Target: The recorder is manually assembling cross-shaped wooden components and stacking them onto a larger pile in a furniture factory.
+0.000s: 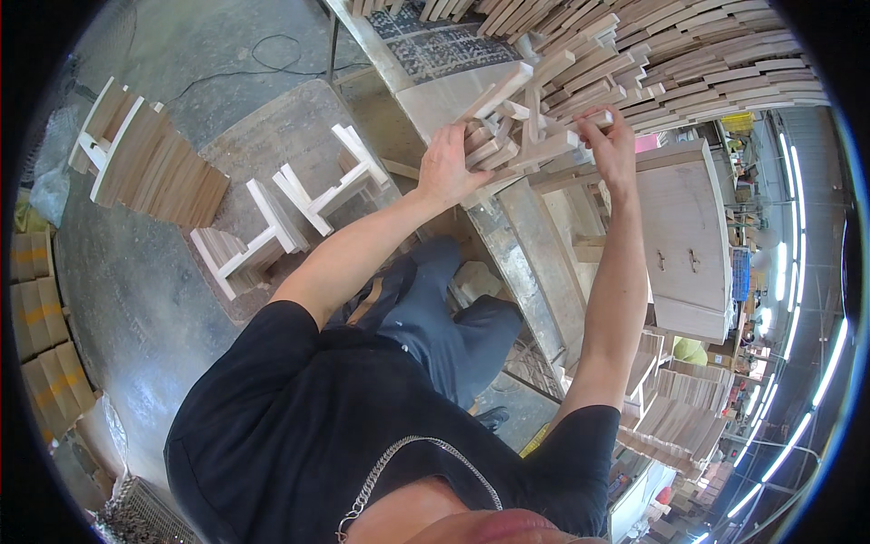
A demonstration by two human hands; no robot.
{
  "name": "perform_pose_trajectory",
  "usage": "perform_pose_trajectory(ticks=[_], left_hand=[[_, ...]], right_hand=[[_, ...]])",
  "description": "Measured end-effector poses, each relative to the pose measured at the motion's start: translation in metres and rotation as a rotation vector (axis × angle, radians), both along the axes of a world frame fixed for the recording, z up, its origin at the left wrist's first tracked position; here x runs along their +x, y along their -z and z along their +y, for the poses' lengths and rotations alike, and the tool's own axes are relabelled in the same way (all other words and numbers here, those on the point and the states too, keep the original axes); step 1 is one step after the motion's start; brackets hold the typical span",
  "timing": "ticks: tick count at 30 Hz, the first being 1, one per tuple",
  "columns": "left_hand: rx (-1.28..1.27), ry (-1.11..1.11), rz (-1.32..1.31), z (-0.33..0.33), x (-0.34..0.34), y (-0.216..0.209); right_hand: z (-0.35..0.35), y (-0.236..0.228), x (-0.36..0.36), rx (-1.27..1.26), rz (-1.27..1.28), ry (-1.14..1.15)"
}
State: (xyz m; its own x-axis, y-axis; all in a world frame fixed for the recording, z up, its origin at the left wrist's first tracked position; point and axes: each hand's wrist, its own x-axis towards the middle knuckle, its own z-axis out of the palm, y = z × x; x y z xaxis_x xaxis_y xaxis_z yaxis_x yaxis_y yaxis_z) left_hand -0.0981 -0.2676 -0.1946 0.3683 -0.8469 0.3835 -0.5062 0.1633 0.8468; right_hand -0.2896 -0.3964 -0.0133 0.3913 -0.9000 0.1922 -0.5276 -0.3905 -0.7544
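Observation:
My left hand (447, 170) is closed against a small frame of pale wooden bars (544, 150) at the edge of the workbench (521, 240). Its fingers are partly behind the wood, beside several short bar ends (489, 150). At the other side of the frame, my right hand (612, 150) pinches the end of a short wooden bar (598, 119). One longer bar (501, 89) slants up past my left fingers. How the bars join is hard to make out where they overlap.
Stacked wooden strips (716, 59) crowd the far side of the bench. A pale cabinet panel (684, 245) with two metal fittings stands at right. On the floor at left are H-shaped stacks of wooden parts (263, 231), a curved board stack (163, 168) and cartons (41, 313).

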Motion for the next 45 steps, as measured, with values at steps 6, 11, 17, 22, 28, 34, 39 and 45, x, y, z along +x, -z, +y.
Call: perform_pose_trajectory(ticks=[6,11,17,22,28,34,39,45], left_hand=[[0.039,0.001,0.059,0.002,0.000,-0.004],[0.099,0.006,0.055,0.003,0.005,-0.006],[0.067,0.009,0.052,0.001,0.004,-0.004],[0.087,0.053,0.072,0.005,0.009,0.003],[0.033,0.078,0.108,0.012,0.005,-0.003],[0.067,-0.046,0.046,0.010,-0.008,-0.012],[0.099,-0.049,-0.044,0.007,-0.012,-0.013],[0.055,-0.062,-0.039,0.006,-0.011,-0.001]], right_hand=[[-0.001,0.020,0.000,0.008,0.020,0.040],[0.007,0.016,0.000,0.007,0.077,0.086],[0.006,0.020,0.003,0.036,0.149,0.174],[0.006,0.034,0.001,0.028,0.121,0.095],[-0.001,0.053,-0.004,-0.081,0.216,0.175],[0.009,0.077,-0.001,0.132,0.106,0.147],[0.001,0.086,-0.005,0.044,0.132,0.248],[0.010,0.086,0.005,0.064,0.154,0.295]])
